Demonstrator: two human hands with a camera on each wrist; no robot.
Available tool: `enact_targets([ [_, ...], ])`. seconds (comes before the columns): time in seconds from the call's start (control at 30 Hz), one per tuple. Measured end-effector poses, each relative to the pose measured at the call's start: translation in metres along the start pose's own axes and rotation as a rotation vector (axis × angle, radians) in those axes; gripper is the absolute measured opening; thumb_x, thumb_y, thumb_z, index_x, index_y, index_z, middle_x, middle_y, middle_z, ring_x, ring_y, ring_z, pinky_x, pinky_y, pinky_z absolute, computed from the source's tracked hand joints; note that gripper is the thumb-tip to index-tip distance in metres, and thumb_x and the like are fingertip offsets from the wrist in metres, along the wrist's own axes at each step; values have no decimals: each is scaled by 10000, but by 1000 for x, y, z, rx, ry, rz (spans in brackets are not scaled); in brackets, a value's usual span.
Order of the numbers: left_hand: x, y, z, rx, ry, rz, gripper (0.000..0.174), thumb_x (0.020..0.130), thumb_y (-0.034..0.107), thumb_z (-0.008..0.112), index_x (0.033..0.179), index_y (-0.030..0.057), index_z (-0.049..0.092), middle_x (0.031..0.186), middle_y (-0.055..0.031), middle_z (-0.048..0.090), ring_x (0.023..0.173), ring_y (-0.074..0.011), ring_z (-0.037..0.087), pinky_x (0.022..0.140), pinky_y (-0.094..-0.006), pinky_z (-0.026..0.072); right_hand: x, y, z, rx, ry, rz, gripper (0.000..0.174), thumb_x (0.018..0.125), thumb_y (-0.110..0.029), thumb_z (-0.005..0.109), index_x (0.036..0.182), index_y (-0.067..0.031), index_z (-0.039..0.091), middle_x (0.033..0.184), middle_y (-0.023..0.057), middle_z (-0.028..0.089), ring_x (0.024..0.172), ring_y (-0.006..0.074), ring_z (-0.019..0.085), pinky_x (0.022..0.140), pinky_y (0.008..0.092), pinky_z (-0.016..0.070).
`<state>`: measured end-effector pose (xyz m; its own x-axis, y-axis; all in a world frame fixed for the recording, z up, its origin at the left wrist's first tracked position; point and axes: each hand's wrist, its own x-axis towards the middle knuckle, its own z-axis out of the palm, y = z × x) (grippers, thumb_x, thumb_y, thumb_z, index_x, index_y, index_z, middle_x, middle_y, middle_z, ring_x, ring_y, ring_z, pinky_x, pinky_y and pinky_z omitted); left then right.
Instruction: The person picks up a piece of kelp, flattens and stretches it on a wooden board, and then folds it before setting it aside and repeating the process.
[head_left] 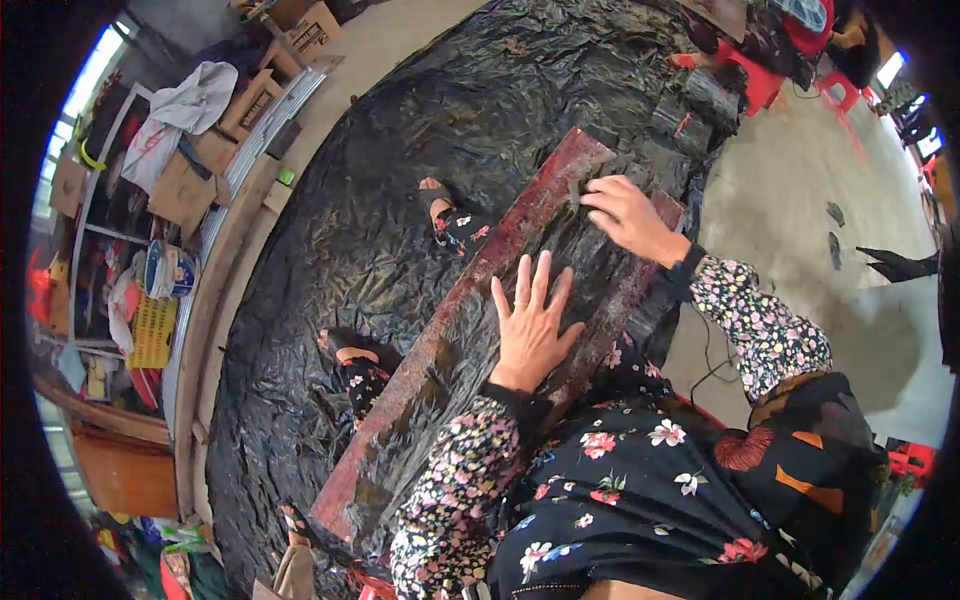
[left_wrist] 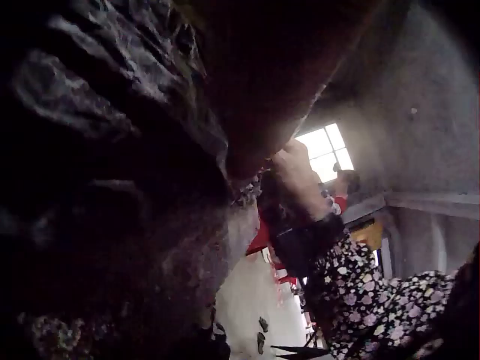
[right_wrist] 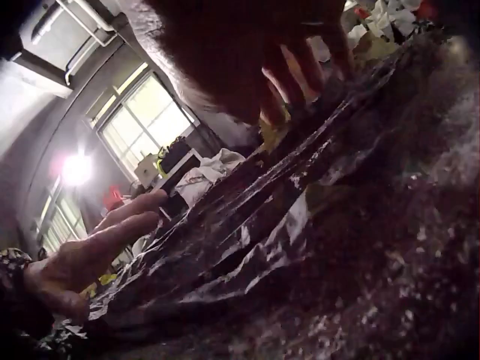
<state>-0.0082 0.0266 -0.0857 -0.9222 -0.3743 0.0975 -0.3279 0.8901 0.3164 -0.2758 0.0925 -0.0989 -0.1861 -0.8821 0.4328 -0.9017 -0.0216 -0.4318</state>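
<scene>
A long reddish, worn board [head_left: 440,340] lies slantwise in front of the person, with dark, wrinkled, sheet-like material [head_left: 455,365] spread along it. The left hand [head_left: 533,335] rests flat on the material near the middle, fingers spread. Farther up, the right hand [head_left: 632,222] touches the material near the board's far end, fingers slightly bent and pointing left. In the right wrist view the right hand's fingertips [right_wrist: 300,75] press down on the glossy sheet, and the left hand [right_wrist: 90,255] lies beyond. The left wrist view is mostly dark; the right hand [left_wrist: 296,176] shows there.
Wrinkled black sheeting [head_left: 330,260] covers the floor around the board. Two sandalled feet [head_left: 435,195] stand on it at the board's left. Shelves with cardboard boxes [head_left: 185,190] and a white bucket [head_left: 170,270] line the left. Bare concrete floor [head_left: 770,200] lies at right, with red chairs [head_left: 755,80] behind.
</scene>
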Motion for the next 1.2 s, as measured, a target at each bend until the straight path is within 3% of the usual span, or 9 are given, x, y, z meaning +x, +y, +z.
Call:
enact_targets([
  [0.07,1,-1,11,8,-25,-20,838,789,515,726,1517,262,395,1635,-134,196,1515,-388,120,1141,-704,105,3,-1,12,-167,-193,1,452,864,-194,684,1309,-176,612,1390,79,512,1296,300,443,974,490,421],
  [0.2,-2,-7,25,36,-50,-43,855,784,607,693,1533,360,362,1656,-138,139,1519,-416,70,1126,-730,84,10,5,9,-214,-289,-76,533,865,-191,675,1384,-223,556,1465,65,442,1316,302,426,985,528,417],
  [0.33,-2,-8,14,3,2,-59,793,820,531,695,1525,359,375,1654,-136,145,1519,-417,66,1125,-731,83,18,10,-9,-78,34,-124,351,878,-144,665,1227,-117,654,1273,112,595,1170,328,549,935,451,480],
  [0.43,-17,-8,1,-29,33,-57,694,873,391,683,1508,349,406,1648,-114,173,1519,-398,95,1133,-715,91,-14,-9,-21,159,61,152,167,848,-66,681,1009,-27,690,951,141,675,898,348,643,797,419,514],
  [0.53,-36,-21,9,59,-29,-110,640,887,350,668,1485,373,440,1647,-80,198,1520,-342,147,1147,-690,95,-58,-10,-10,127,-26,60,154,834,-92,701,975,-40,667,961,115,645,930,334,618,813,415,502],
  [0.83,-27,-26,7,37,-70,-125,1013,626,627,798,1517,399,375,1658,-133,119,1517,-409,73,1133,-722,63,-67,-15,-32,-98,-254,108,249,773,-164,751,970,-86,619,950,74,533,942,298,523,843,412,447],
  [0.97,-27,-33,9,26,-60,-98,1073,592,673,794,1531,393,356,1654,-147,107,1508,-441,70,1118,-742,78,-57,-51,-12,40,-201,-122,268,766,-117,738,1011,-67,640,947,95,569,915,310,550,814,408,475],
  [1.13,-66,-59,-33,-225,214,-114,615,834,134,702,1419,245,545,1564,-124,368,1467,-359,298,1150,-596,243,-60,-78,10,128,-374,-162,260,775,-108,726,1022,-57,660,948,90,579,927,308,578,811,399,493],
  [1.2,-109,-76,-38,-193,216,-145,481,844,85,670,1306,216,646,1526,-114,435,1445,-340,351,1147,-567,267,-56,-83,14,116,-248,-166,273,776,-129,737,1027,-59,657,941,92,573,915,300,576,811,397,493],
])
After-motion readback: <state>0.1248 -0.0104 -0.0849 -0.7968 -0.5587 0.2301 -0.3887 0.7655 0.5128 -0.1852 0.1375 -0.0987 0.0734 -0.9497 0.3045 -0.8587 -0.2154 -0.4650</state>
